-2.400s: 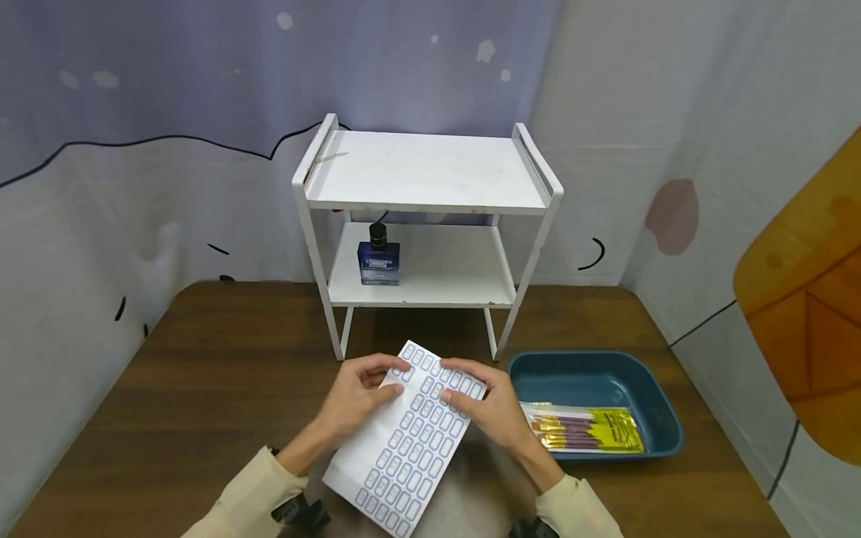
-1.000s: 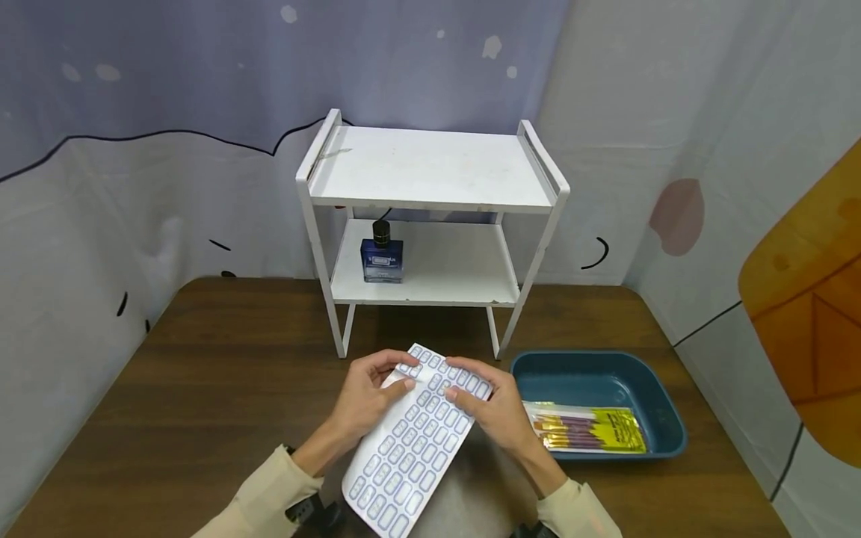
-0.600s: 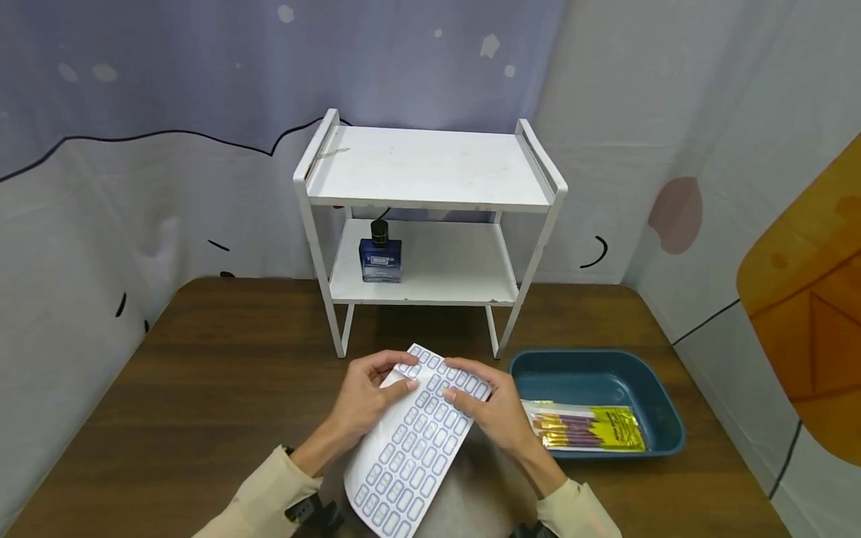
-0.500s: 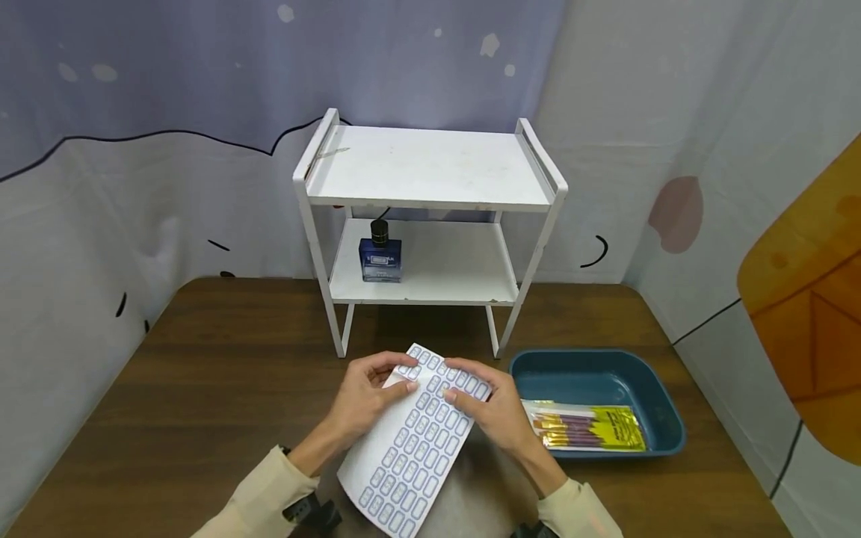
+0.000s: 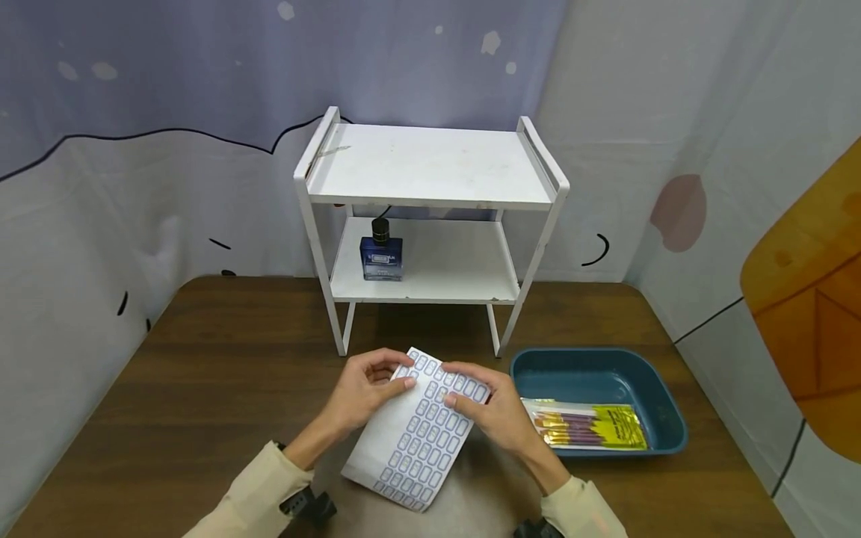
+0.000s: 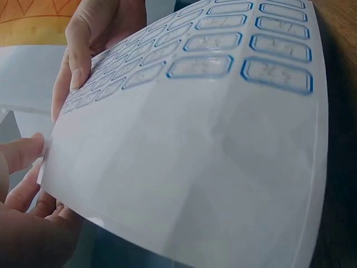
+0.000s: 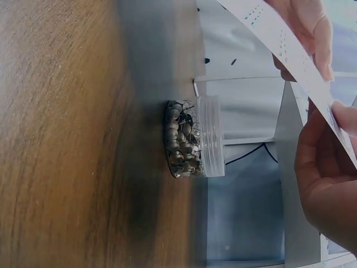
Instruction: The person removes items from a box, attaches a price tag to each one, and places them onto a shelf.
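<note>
A white sheet of sticker labels (image 5: 413, 437), printed with rows of blue-outlined boxes, is held at a slant above the table. My left hand (image 5: 363, 392) pinches its upper left edge between thumb and fingers. At the upper right corner, my right hand (image 5: 494, 411) grips it with the thumb on the printed face. Seen from the left wrist, the near end of the sheet (image 6: 195, 145) is a wide blank strip. Below the sheet in the right wrist view is a clear jar (image 7: 187, 138) of brassy thumbtacks, hidden in the head view.
A white two-tier shelf (image 5: 430, 164) stands at the back of the wooden table (image 5: 235, 359). On its lower tier is a blue perfume bottle (image 5: 381, 258). To the right sits a teal basin (image 5: 572, 377) holding a pack of paintbrushes (image 5: 585, 426).
The sheet's lower end has swung up and foreshortened, so its bottom edge now shows fully in the head view. Both hands keep their hold and have barely moved.
</note>
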`<state>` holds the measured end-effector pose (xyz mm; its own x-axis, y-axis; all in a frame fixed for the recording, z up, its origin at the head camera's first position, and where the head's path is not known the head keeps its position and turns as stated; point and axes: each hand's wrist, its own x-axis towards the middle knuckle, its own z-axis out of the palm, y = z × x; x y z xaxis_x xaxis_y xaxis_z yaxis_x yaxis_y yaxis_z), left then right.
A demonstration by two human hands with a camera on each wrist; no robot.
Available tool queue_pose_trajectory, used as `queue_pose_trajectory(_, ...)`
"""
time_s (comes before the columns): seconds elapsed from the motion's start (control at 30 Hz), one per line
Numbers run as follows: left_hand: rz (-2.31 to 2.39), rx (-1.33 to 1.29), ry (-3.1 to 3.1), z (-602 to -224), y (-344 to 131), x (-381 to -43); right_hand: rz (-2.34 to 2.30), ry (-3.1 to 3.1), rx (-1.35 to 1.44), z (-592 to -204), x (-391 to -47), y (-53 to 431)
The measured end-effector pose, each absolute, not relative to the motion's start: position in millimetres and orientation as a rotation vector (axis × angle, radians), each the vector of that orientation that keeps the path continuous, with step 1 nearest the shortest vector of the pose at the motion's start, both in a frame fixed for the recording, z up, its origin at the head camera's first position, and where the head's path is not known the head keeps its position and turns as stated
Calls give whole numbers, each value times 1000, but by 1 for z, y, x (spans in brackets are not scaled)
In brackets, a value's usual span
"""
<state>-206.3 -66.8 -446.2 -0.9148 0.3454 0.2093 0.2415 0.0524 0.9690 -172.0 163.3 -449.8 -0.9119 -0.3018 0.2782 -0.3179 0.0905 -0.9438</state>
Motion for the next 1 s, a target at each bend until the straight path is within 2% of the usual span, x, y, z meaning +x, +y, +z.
queue_pose_trajectory(0.27,1983,539,2200,-444,-65,-206,1957,-2320,664,-452,-174,165)
queue_pose_trajectory(0.57,2006,641,2240,-444,-61,-204,1691,-2299,714,-452,-177,169)
queue_pose_trajectory(1.0,1975,654,2229,-445,-62,-205,1851,-2313,716,-448,-175,171)
